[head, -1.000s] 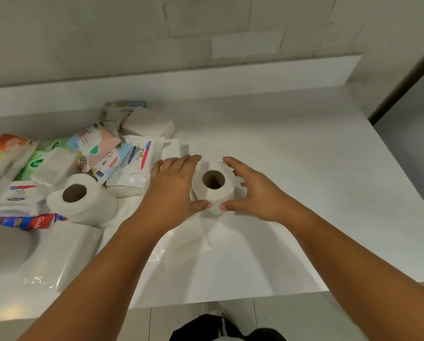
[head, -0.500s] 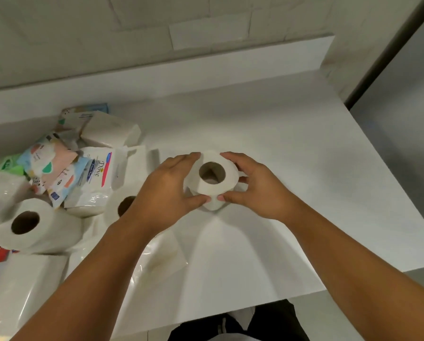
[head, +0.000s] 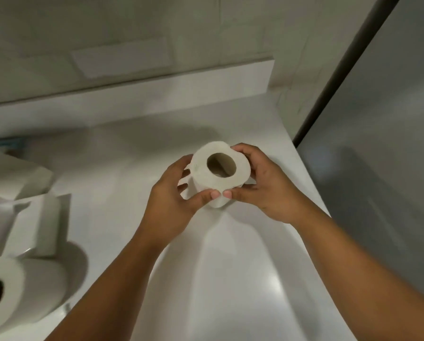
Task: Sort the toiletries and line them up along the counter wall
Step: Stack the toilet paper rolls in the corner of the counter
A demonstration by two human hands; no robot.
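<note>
Item: toilet roll (head: pixel 203 177), hole upward, apparently lifted just above the counter (head: pixel 230 279), right of centre and well short of the backsplash (head: pixel 156 94).
Left hand (head: pixel 174 200): curled round the roll's left side.
Right hand (head: pixel 267 190): curled round its right side.
Nearby: 1 more roll (head: pixel 33 286), near left.
Risk: if set down tilted, the roll could topple and run off the close right edge.

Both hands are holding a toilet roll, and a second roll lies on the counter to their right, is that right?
No. The left hand and right hand do hold the toilet roll, but the head view shows the second roll on the counter to their left.
</note>
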